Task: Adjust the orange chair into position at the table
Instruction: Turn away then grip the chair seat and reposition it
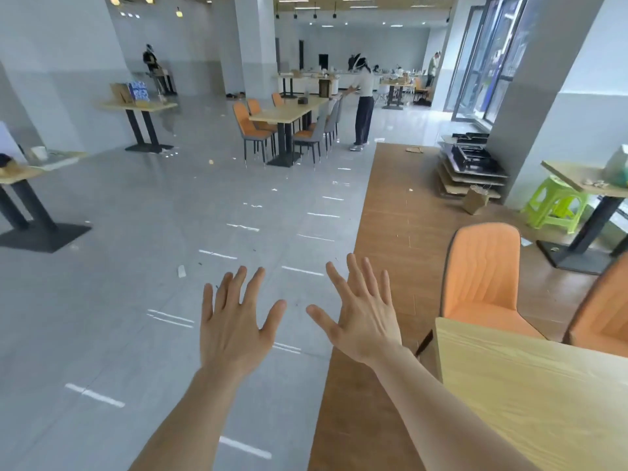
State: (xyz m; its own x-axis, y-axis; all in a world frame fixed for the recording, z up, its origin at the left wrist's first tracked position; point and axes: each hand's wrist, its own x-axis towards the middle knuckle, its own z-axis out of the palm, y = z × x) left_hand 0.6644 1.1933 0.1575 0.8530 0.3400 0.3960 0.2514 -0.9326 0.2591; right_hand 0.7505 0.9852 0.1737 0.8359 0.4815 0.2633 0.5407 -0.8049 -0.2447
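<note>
An orange chair point(482, 266) with a dark edge stands at the far side of a light wooden table point(530, 385) at the lower right, its seat partly under the tabletop. Part of a second orange chair point(601, 314) shows at the right edge. My left hand point(234, 321) and my right hand point(363, 311) are stretched out in front of me over the floor, fingers spread, palms down, holding nothing. My right hand is left of the orange chair and apart from it.
Grey tile floor lies ahead, brown wood flooring point(384, 205) on the right. A green stool point(554, 209) and another table point(584, 185) stand at the right. Farther off, a table with chairs point(285, 113) and a person point(362, 100). A dark-legged table point(20, 198) stands left.
</note>
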